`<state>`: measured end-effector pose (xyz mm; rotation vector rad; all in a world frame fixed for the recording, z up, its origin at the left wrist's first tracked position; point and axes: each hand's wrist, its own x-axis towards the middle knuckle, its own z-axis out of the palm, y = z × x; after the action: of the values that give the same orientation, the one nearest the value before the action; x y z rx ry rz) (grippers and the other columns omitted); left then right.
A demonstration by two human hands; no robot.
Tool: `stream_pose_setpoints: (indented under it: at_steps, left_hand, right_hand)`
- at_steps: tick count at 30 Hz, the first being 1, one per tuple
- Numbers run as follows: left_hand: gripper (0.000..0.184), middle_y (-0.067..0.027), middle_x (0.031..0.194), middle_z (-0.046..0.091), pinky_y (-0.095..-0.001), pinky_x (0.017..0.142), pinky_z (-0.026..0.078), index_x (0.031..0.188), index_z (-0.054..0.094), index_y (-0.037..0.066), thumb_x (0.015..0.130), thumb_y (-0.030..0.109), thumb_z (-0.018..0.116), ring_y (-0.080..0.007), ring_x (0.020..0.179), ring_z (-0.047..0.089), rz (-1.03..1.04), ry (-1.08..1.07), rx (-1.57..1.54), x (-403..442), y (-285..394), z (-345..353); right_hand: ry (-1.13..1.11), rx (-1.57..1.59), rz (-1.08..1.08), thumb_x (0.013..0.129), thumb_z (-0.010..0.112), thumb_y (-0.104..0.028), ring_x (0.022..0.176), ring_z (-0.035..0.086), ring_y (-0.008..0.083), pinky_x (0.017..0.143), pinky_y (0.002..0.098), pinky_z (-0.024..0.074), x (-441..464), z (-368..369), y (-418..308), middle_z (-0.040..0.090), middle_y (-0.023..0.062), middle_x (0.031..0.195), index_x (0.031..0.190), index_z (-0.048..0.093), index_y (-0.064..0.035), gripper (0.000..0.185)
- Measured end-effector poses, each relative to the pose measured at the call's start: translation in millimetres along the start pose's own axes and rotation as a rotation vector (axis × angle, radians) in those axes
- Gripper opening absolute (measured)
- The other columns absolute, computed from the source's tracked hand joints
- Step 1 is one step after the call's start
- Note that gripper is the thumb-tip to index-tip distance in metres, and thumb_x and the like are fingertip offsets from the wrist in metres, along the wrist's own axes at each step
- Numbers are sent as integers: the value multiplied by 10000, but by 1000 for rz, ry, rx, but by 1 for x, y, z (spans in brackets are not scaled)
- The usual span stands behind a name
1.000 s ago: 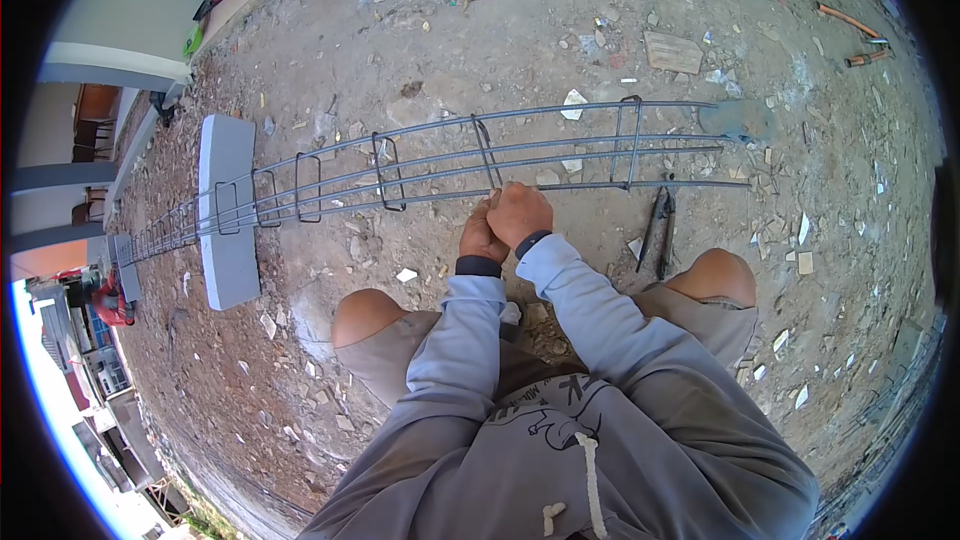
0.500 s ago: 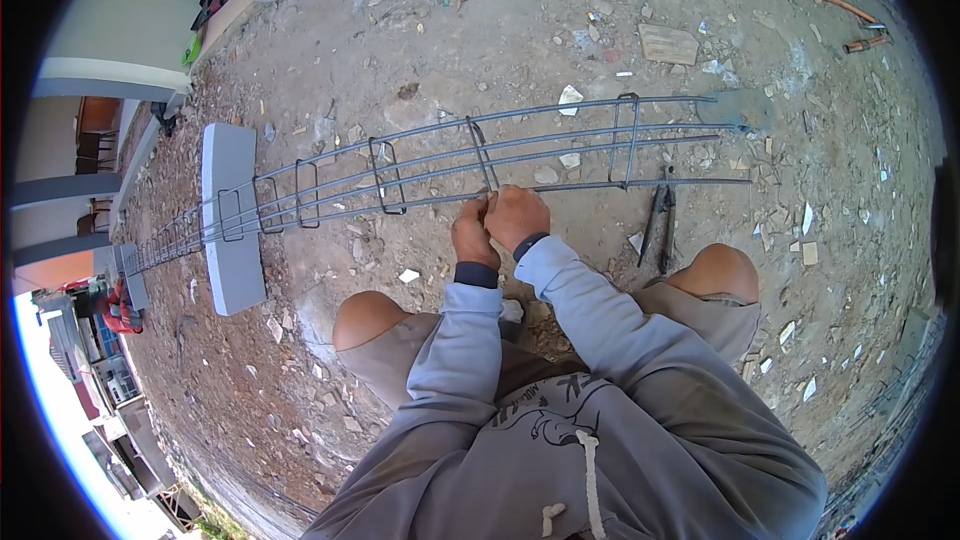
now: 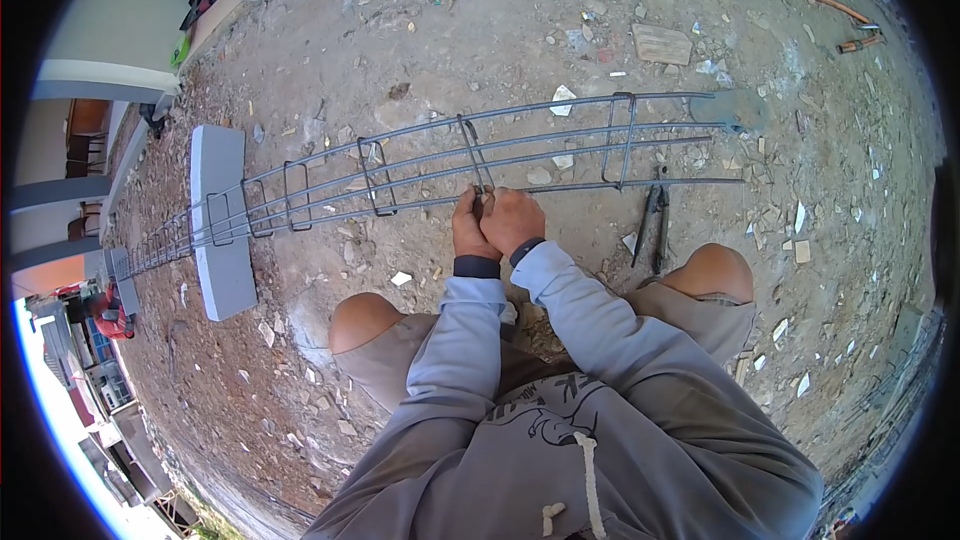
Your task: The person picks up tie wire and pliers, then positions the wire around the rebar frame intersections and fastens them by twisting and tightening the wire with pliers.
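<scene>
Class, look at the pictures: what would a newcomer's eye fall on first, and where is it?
Most striking is the long steel bar cage, which stretches across the view and narrows into the distance at left, with a grey slab standing out beneath it there. Next, the left hand and right hand meet at its near bar, mid-picture, while a dark two-handled tool lies to their right.

One head-worn camera, facing forward and steeply down, wide rounded field, shirt (image 3: pixel 640 450) nearest at bottom edge, hands (image 3: pixel 514 219) near centre, ground (image 3: pixel 520 45) beyond.
</scene>
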<state>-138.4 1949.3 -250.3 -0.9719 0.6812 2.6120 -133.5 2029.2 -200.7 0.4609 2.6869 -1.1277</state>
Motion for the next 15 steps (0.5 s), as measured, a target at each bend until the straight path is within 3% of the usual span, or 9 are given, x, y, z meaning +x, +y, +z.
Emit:
stream_pose_setpoints:
  at_steps: [7,10,15]
  left_hand:
    - [192,-105,888,634,-339,787,510,955,586,16,875,190,576,-217,841,613,-91,-113,35,18,7,-18]
    - [218,-97,901,633,-320,801,499,1017,582,9,876,175,578,-201,849,610,-102,-156,86,14,10,-21]
    - [261,-64,960,618,-300,868,449,1081,567,5,880,170,584,-173,919,585,-105,-191,210,19,17,-28]
  right_hand:
    - [131,62,-29,823,529,-255,759,620,393,706,477,491,0,11,4,645,208,792,799,662,-32,260]
    - [44,101,12,840,509,-242,827,630,365,751,456,496,3,9,6,660,185,853,887,671,-40,263]
    - [5,199,86,844,508,-248,777,634,364,725,451,492,7,16,11,655,197,789,817,670,-7,292]
